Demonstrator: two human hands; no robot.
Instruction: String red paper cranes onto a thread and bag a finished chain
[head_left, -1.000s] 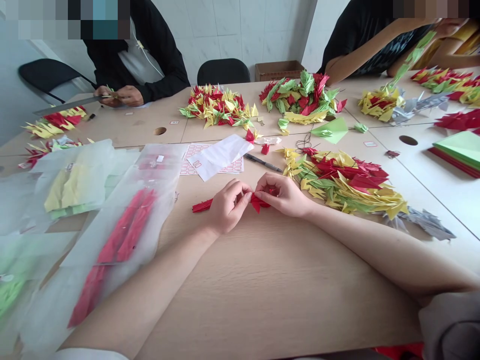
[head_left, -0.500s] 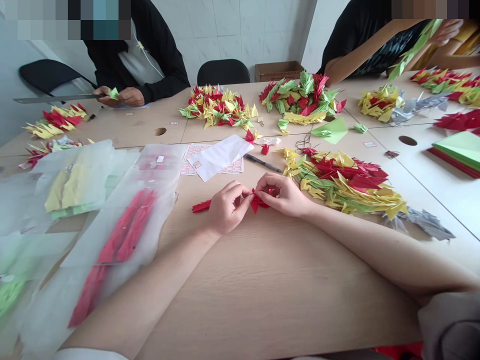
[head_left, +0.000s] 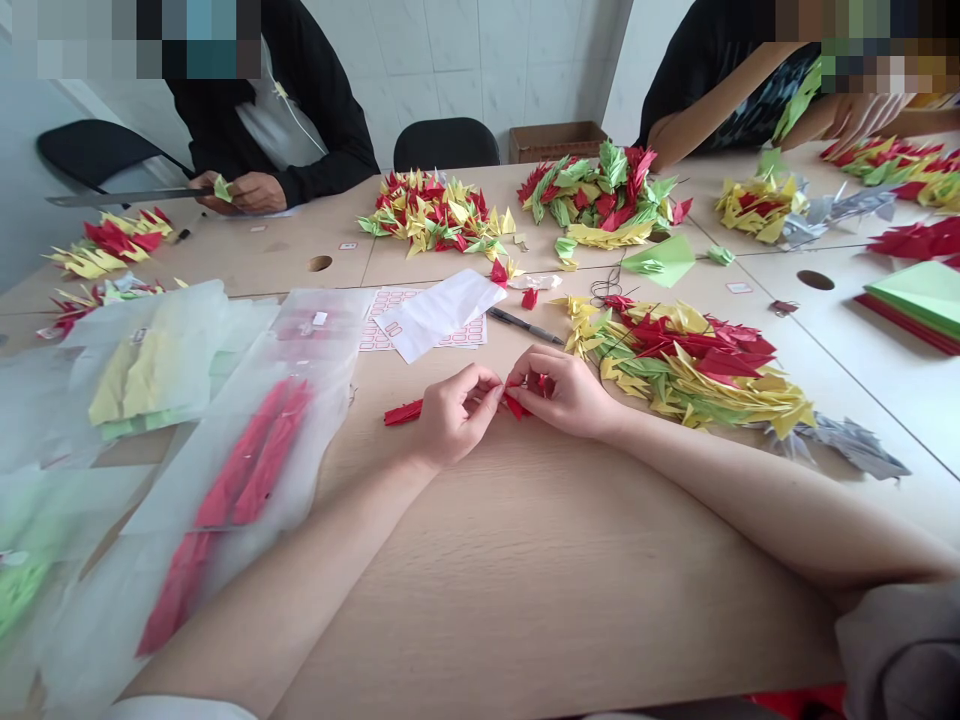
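Low over the table, my left hand (head_left: pixel 459 418) and my right hand (head_left: pixel 568 396) meet with thumbs and fingertips pinched on a small red paper crane (head_left: pixel 516 406). Part of the crane is covered by the fingers. More red folded paper (head_left: pixel 543 383) shows behind the right fingers; whether it joins the crane I cannot tell. Beside the left hand, a narrow bundle of folded red paper (head_left: pixel 403 412) lies on the table, partly hidden. Just beyond the right hand rests a heap of strung red, yellow and green paper cranes (head_left: pixel 682 365).
Clear plastic bags (head_left: pixel 322 350) of folded paper cover the left side. A pen (head_left: pixel 525 326), a white sheet (head_left: pixel 439 312) and sticker sheets lie ahead. Across the table are more crane heaps (head_left: pixel 439 212), a person holding green paper and a long metal ruler (head_left: pixel 124 198), and another person at right.
The red paper between my fingertips has turned and shows less of its points. My hands stay nearly in place. At far right, a co-worker's hands and green strand have moved down.
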